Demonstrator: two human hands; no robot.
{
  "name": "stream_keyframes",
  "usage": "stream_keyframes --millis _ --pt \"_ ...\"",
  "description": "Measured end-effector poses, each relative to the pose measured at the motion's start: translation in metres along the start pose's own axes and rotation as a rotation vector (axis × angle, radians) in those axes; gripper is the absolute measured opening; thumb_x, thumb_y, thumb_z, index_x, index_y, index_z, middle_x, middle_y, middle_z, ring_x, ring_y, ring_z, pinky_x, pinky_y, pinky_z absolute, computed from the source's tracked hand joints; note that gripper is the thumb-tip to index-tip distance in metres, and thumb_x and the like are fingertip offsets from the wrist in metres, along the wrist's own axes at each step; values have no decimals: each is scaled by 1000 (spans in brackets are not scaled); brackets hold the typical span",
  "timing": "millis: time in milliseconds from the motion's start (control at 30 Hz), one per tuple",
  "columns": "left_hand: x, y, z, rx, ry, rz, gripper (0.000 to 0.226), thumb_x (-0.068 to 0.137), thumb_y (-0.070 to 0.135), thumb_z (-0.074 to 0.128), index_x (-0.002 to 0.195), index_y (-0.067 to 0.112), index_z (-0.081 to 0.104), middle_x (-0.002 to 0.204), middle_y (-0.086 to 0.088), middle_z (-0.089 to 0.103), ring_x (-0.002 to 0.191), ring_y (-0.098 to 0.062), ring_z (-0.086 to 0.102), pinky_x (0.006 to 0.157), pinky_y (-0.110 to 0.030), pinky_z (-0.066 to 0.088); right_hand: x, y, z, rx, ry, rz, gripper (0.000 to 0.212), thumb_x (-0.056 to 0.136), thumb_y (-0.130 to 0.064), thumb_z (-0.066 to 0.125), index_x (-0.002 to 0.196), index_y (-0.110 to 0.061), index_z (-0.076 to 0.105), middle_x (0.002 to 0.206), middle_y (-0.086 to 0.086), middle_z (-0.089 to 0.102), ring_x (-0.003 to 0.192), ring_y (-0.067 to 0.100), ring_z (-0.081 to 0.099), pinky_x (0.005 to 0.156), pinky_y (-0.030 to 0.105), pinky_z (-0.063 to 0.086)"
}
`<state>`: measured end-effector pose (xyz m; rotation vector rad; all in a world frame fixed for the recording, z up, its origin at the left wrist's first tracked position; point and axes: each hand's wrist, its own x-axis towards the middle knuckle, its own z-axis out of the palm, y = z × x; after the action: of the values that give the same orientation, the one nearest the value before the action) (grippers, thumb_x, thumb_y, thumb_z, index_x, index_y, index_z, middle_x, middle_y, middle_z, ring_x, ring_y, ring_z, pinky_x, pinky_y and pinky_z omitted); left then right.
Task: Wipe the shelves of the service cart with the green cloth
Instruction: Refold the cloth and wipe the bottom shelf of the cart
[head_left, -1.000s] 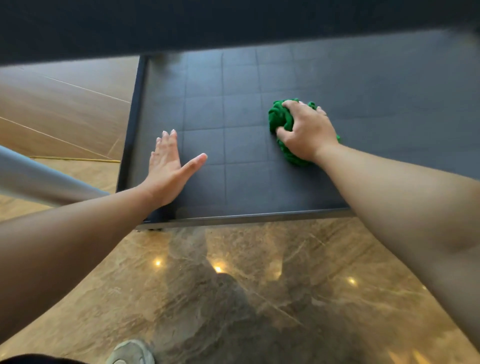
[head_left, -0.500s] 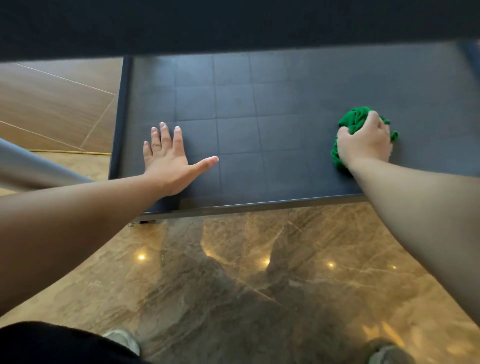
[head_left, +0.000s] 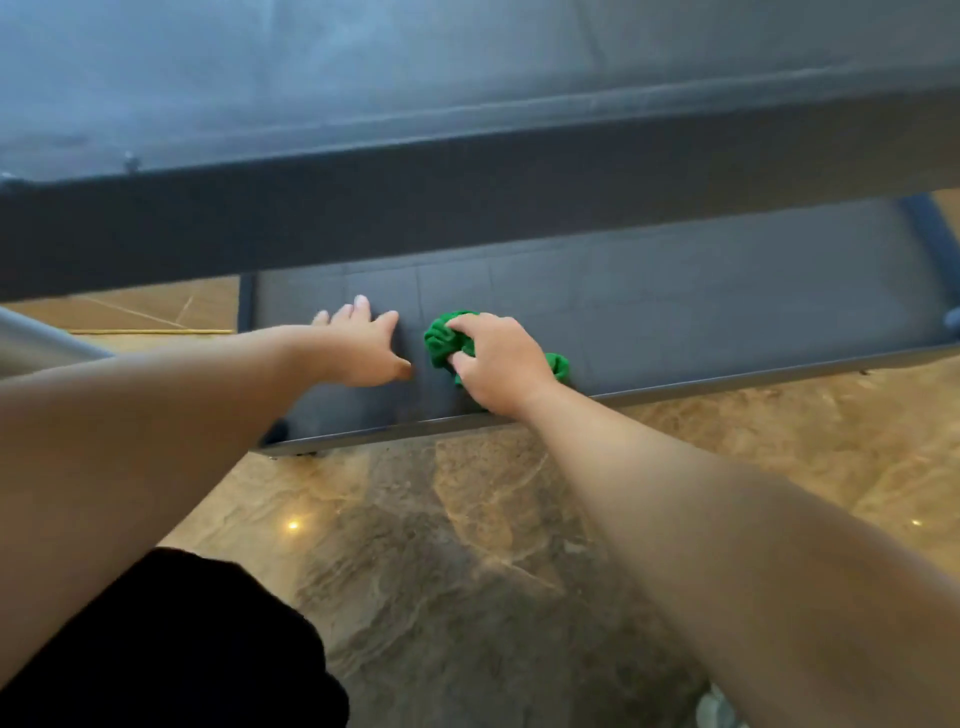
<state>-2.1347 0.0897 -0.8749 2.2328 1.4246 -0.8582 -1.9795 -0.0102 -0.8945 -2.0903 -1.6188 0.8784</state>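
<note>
- Dark garment (head_left: 171, 639) – nearest item, 7 o'clock of frame, part of the person; detail not clear.
- Marble floor (head_left: 441, 561) – glossy, brown-veined, fills foreground btwn the forearms and runs under the cart.
- Lower shelf (head_left: 701, 312) – dark, gridded surface, metal front lip; caster just visible at its near-left corner.
- Right hand (head_left: 498, 358) – curled over the green cloth (head_left: 441, 338), fingers bunching it and pressing it onto the shelf close to the front lip. Cloth sits at approx 12 o'clock of the wrist, a fold poking out at 3 o'clock.
- Left hand (head_left: 358, 343) – flat, fingers spread, palm down on shelf at 9 o'clock of the cloth, just beside it, not touching; looks like a brace.
- Upper shelf (head_left: 467, 78) – dark, at 12 o'clock, its front edge hiding the back of the lower one.
- Step (est.): wiping lower shelf, left-centre patch.
- Next (est.): sweep cloth toward 3 o'clock over the unwiped-looking right stretch; keep pressure even, left hand steady; rear strip needs a reach under the upper edge.
</note>
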Motion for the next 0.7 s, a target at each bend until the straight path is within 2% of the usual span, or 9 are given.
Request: stream_keyframes --millis 67,133,233,300,367,433,567,633,700 --pt "-14 17 -3 -202 -52 161 93 79 56 69 155 24 26 160 -7 29 147 -26 29 120 -44 24 1 -4 -13 242 37 140 35 94 -25 59 129 -21 63 128 5 66 119 27 57 100 38 45" --pt "-36 37 -4 -551 -116 269 78 80 43 78 146 26 41 142 7 50 133 -17 48 114 -37 35 -3 -11 -25 538 41 269 24 96 -25 59 118 -19 67 117 5 70 110 25 63 99 40 49" --pt "-68 62 -7 -1047 -103 330 40 83 17 81 117 24 61 115 0 72 109 -18 68 99 -38 52 -13 -27 -39 980 -7 429 18 100 -27 53 101 -20 69 106 10 72 104 29 67 98 49 52" --pt "-90 72 -10 -1267 -27 282 46 80 9 80 120 19 61 110 -5 74 103 -18 71 93 -38 57 -27 -38 -50 1201 -52 570 27 101 -31 49 99 -15 70 98 14 71 95 32 68 93 48 55" --pt "-110 75 -11 -1342 8 228 51 82 5 75 127 20 57 113 -3 72 104 -15 70 92 -35 56 -43 -47 -64 1346 -154 639 33 99 -33 45 99 -10 70 94 15 71 86 31 68 82 42 56" --pt "-133 78 -13 -1378 -35 204 49 88 0 66 130 22 56 115 -2 71 103 -14 69 88 -28 56 -63 -52 -77 1430 -229 619 35 96 -25 36 105 -12 67 94 16 69 85 30 66 77 39 54" --pt "-187 83 -30 -1418 -68 57 42 90 -6 63 129 10 58 116 -9 69 100 -20 67 79 -20 56 -106 -71 -105 1451 -252 589 48 82 -5 31 119 -5 62 109 22 64 99 35 63 86 43 55" --pt "-218 86 -43 -1443 -90 39 37 88 -9 62 122 8 60 111 -10 68 99 -20 66 77 -19 56 -127 -85 -121 1396 -228 606 52 79 -5 35 124 -3 60 110 21 63 102 35 61 86 42 54" --pt "-250 88 -56 -1481 -112 24 37 87 -9 64 120 6 62 111 -10 69 97 -19 67 83 -23 57 -149 -102 -141 1354 -188 650 57 74 -9 42 128 -11 61 116 18 64 108 34 61 84 39 54"
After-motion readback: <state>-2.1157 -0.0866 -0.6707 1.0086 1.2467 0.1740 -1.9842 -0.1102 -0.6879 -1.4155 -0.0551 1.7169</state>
